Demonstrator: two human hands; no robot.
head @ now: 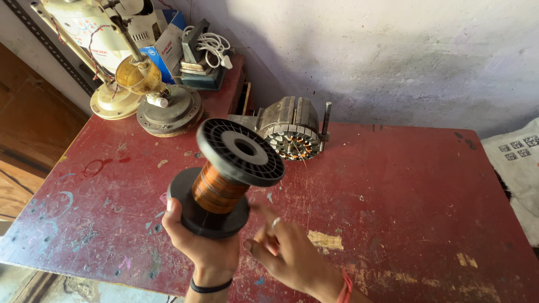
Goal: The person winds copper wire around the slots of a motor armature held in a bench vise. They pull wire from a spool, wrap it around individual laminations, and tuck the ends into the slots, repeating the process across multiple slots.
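The left hand (205,244) grips a black spool (224,179) of copper wire from below, just above the red table (393,185). The right hand (281,247), fingers loosely spread, hovers beside it, blurred. Best keep the spool steady and pull wire gently.

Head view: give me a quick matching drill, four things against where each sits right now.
Things:
1. spool
2. stator
3. white cord
4. cloth

Places:
A. far right edge of the view, off the table
B. held up in the left hand
C. back of the table, by the wall, in a metal holder
D. far left corner, coiled on a dark block

Pairs: 1-B, 2-C, 3-D, 4-A
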